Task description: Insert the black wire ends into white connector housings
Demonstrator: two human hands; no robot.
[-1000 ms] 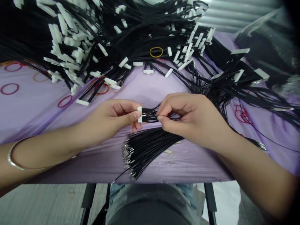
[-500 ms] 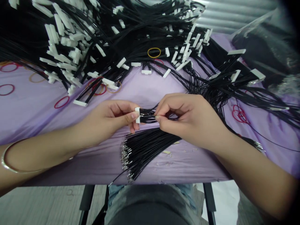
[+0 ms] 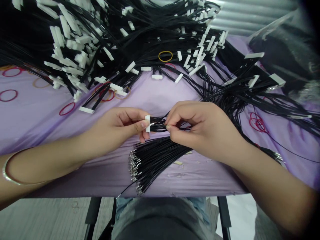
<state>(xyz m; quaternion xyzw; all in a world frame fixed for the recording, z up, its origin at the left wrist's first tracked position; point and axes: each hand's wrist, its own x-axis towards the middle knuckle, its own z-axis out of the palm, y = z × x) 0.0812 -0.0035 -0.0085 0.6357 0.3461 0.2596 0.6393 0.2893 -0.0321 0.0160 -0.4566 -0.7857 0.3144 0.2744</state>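
the connector (image 3: 148, 126) is white, the wires (image 3: 158, 128) black.

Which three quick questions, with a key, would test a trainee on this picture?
1. Open question: which hand has the white connector in its grip?
2. True or false: the silver tips of the fanned black wires face the picture's left.
3. Multiple choice: the cloth on the table is (a) green, (b) purple, (c) orange.

Key: 1. the left hand; 2. true; 3. b.

A purple-covered table (image 3: 100, 180) carries black wires (image 3: 157, 158), white connectors (image 3: 86, 110) and red rubber bands (image 3: 261, 128)
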